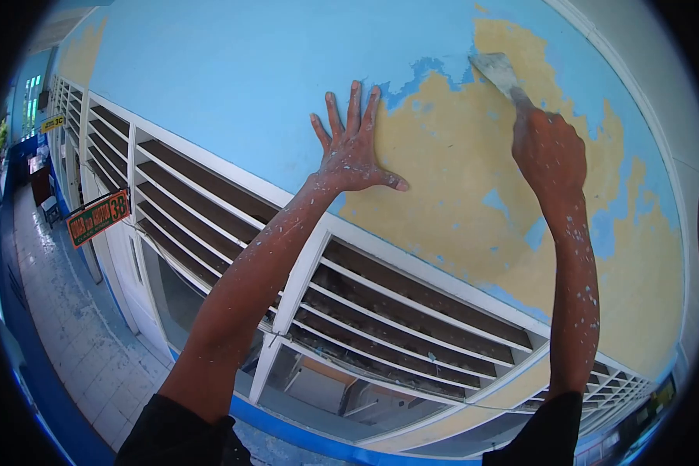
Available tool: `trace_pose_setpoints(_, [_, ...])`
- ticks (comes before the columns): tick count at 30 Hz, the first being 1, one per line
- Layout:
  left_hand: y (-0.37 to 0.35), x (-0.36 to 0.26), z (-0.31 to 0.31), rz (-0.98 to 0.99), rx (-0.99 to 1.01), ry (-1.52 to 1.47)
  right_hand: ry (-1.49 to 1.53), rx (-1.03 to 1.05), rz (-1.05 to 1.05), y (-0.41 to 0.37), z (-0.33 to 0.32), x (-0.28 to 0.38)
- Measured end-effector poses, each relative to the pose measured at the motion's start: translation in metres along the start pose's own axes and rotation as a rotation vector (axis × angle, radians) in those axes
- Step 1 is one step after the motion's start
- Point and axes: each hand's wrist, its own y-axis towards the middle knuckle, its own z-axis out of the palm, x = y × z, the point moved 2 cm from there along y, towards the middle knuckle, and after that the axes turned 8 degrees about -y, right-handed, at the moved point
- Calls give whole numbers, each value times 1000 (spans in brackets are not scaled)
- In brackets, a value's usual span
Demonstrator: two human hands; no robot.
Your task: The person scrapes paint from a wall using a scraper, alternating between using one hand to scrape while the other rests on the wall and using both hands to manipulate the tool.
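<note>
My right hand (550,151) is wrapped round the handle of a putty knife (495,71). Its broad blade lies against the wall at the border between blue paint (287,58) and a bare yellowish patch (458,155). Spread flat on the wall to the left is my left hand (353,147), fingers apart and holding nothing, with its thumb over the yellowish surface. Small flecks of paint dot both hands and forearms. Ragged scraps of blue (495,203) still cling within the yellowish area.
Below the wall runs a band of white louvred windows (412,311) with dark gaps between slats. A hanging sign (99,217) marked 3-B juts out at the left, above a tiled walkway (70,311). White trim (637,93) edges the wall at the right.
</note>
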Motion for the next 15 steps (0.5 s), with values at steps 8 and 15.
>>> trace_pose_setpoints(8, [4, 2, 4, 2, -11, 30, 22, 2, -2, -6, -19, 2])
trace_pose_setpoints(15, [2, 3, 2, 25, -8, 1, 31, 94, 6, 4, -26, -2])
